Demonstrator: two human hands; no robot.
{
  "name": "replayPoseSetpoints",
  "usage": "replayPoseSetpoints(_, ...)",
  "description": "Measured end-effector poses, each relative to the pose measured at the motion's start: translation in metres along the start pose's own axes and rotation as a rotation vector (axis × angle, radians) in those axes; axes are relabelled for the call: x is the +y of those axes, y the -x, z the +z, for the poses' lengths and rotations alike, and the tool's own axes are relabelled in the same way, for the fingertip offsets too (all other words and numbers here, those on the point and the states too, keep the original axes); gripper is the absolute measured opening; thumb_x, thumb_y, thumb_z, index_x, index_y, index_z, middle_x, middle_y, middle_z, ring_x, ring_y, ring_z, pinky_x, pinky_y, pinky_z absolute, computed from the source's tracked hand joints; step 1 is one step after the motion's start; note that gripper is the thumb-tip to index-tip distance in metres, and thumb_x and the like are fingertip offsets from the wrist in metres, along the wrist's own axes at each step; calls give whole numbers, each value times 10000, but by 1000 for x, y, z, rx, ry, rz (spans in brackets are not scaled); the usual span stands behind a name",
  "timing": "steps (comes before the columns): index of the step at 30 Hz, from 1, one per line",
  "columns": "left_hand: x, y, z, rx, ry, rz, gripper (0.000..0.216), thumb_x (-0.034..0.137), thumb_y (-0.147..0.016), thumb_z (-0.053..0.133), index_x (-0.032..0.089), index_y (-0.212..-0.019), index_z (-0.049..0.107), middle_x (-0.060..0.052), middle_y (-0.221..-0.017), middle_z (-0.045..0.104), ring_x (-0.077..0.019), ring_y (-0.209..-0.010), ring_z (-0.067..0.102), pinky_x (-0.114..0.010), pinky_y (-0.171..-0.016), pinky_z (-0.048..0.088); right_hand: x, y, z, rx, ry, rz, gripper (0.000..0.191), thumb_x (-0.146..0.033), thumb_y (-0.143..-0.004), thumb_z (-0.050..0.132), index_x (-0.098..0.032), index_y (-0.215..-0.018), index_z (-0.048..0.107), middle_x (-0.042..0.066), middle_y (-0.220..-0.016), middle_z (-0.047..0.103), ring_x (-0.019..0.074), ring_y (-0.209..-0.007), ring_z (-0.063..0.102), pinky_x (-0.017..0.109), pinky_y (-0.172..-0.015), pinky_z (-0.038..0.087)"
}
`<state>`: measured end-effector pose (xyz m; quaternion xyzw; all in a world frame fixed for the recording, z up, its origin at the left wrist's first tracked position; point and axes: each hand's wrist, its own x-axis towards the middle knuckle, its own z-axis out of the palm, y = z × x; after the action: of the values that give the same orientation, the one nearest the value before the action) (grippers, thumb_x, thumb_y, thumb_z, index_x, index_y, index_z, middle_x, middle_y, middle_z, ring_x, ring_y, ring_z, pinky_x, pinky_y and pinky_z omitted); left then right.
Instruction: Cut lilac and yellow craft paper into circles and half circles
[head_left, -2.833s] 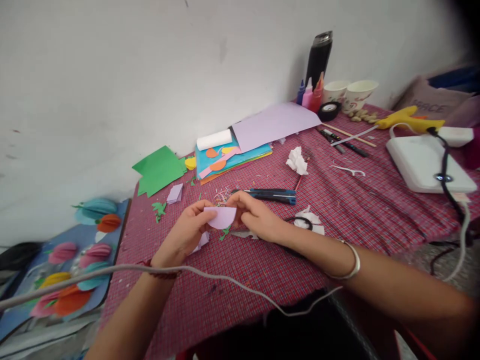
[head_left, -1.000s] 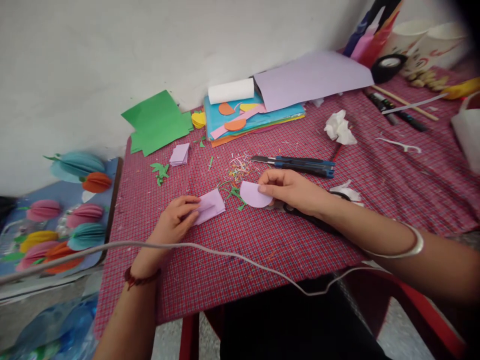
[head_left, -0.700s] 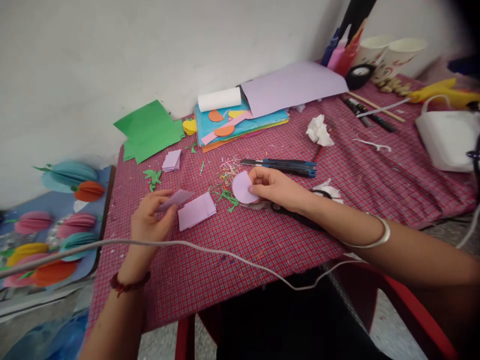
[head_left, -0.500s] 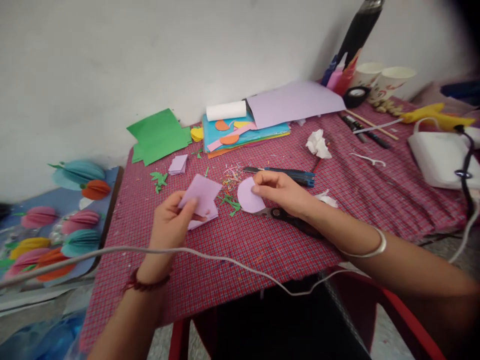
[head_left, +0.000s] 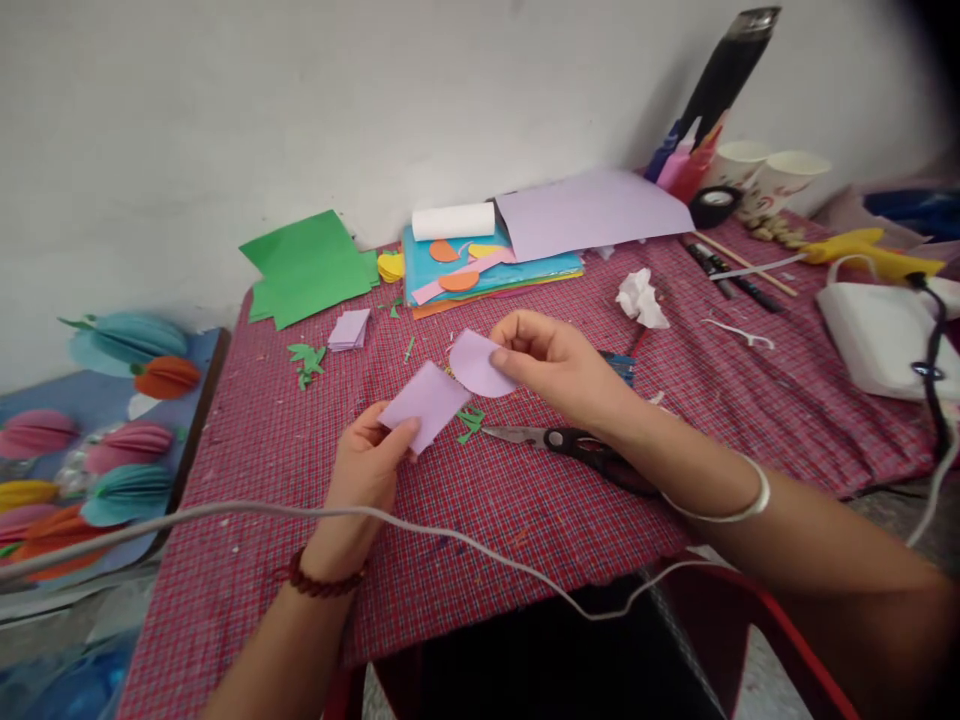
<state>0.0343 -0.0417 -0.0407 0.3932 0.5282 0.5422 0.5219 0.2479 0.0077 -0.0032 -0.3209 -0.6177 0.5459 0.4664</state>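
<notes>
Between thumb and fingers, my left hand (head_left: 371, 450) pinches a squarish piece of purple paper (head_left: 429, 402) above the table. My right hand (head_left: 551, 362) grips a rounded purple paper cutout (head_left: 476, 362), a half-round shape with one straight edge. The two pieces meet or nearly meet at their corners; I cannot tell if they touch. Black-handled scissors (head_left: 559, 440) lie under my right wrist, blades pointing left. Green paper scraps (head_left: 469, 424) are just beyond the left piece. A small stack of purple paper (head_left: 349, 329) sits farther back on the left.
A checked cloth (head_left: 450, 560) covers the table. A white cable (head_left: 480, 535) crosses in front of my left forearm. Green sheets (head_left: 304, 268), a large purple sheet (head_left: 592, 212) and paper cups (head_left: 784, 180) stand along the back. A white box (head_left: 862, 335) sits right.
My left hand has moved right, and its purple pieces now line up as one squarish shape. The rounded cutout has turned and shifted slightly up and left. More of the scissors shows.
</notes>
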Motion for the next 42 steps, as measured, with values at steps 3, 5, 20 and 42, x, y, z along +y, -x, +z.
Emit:
replayPoseSetpoints(3,-1,4,-9,15,-109,39,138,264,-696,734,164,-786,703,7,-654,630,-87,-555,511,-189,-483,378,11,5,1,-14,-19,96,133,-272,-812,611,-162,-783,541,-13,-710,544,102,-642,496,240,-595,401)
replayPoseSetpoints(5,-2,6,-12,-4,-202,77,104,282,-754,696,179,-762,703,20,-623,596,-83,-554,485,-193,-502,375,16,10,2,-23,19,127,154,-293,-815,619,-170,-750,553,-5,-718,548,111,-661,503,251,-619,415)
replayPoseSetpoints(20,-6,25,17,-144,28,-152,148,260,-798,627,188,-859,741,-51,-896,734,-156,-763,689,-253,-677,611,33,17,22,-89,175,106,146,-176,-794,547,-155,-650,547,-1,-669,556,115,-641,520,247,-594,400)
replayPoseSetpoints(42,-8,22,18,-39,-49,-96,152,309,-748,684,173,-810,715,-38,-798,712,-172,-723,663,-232,-527,573,30,15,21,-32,-106,193,133,-265,-889,494,-160,-940,557,0,-768,580,106,-680,535,238,-626,427)
